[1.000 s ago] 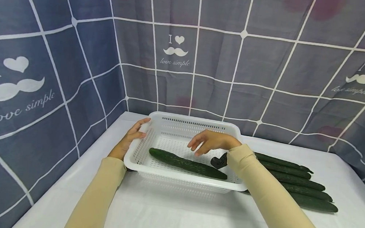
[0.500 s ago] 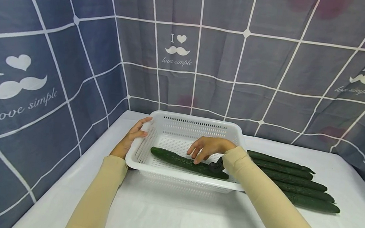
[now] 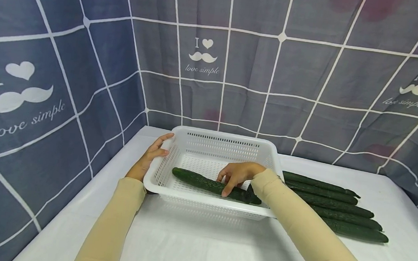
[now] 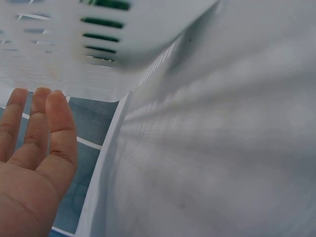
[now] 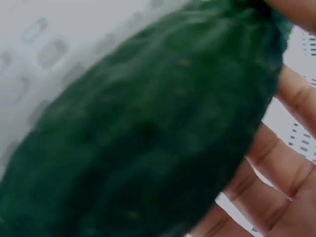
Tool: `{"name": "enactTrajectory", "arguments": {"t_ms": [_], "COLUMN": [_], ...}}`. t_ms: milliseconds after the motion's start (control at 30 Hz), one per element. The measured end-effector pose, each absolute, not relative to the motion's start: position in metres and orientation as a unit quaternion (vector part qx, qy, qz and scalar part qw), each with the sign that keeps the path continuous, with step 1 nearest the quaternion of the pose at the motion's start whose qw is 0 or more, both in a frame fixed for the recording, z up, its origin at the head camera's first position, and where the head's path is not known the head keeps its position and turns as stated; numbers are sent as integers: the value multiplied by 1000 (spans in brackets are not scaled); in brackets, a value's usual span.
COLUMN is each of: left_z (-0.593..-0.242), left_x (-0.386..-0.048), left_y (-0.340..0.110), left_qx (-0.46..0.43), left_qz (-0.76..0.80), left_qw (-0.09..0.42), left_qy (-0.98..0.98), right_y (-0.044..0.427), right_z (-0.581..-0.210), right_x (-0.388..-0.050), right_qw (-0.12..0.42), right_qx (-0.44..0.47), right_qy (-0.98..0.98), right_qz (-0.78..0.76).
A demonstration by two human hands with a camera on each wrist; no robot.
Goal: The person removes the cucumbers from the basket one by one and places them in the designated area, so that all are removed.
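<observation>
A white slotted plastic basket (image 3: 227, 136) stands on the white-covered table. At its left end my left hand (image 3: 149, 158) holds the rim; in the left wrist view several fingers (image 4: 60, 131) extend fairly straight beside the outer wall. One dark green cucumber (image 3: 194, 178) lies lengthwise inside the basket, toward the near side. My right hand (image 3: 238, 175) reaches in and grips it right of its middle, thumb on the near side, fingers beyond. Close up, the bumpy cucumber (image 5: 143, 123) fills the right wrist view, with fingers along its right side. A black strapped device partly hides the cucumber's right end.
Several more cucumbers (image 3: 341, 205) lie side by side on the table (image 3: 197, 251), right of the basket, partly behind my right forearm. Grey-blue checked curtains (image 3: 249, 63) with white lines close off the back and sides.
My right hand has come down from above the basket's middle onto the cucumber inside and taken hold of it. My left hand has stayed at the basket's left end.
</observation>
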State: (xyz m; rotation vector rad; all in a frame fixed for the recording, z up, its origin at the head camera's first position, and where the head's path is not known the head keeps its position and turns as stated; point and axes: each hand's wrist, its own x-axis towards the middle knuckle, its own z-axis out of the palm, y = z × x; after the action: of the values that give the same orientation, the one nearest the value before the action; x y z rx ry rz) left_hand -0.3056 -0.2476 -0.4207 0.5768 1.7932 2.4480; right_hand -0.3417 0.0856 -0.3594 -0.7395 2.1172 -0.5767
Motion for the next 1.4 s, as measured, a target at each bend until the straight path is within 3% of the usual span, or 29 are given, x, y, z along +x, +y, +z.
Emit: {"name": "enactTrajectory", "arguments": {"t_ms": [467,1400], "left_z": [-419,-419], "left_x": [-303,-304], "left_y": [-247,-247], "left_qx": [177,181], "left_qz": [798,799], "left_qw": [28,26], "left_qy": [575,573], "right_y": [81,99], "right_z": [-361,-349], "right_x": [-340,-342], "right_qw": [365,155], "right_qx": [-332,-404], "right_qy": [848,869], "right_qz": [-195,-241]}}
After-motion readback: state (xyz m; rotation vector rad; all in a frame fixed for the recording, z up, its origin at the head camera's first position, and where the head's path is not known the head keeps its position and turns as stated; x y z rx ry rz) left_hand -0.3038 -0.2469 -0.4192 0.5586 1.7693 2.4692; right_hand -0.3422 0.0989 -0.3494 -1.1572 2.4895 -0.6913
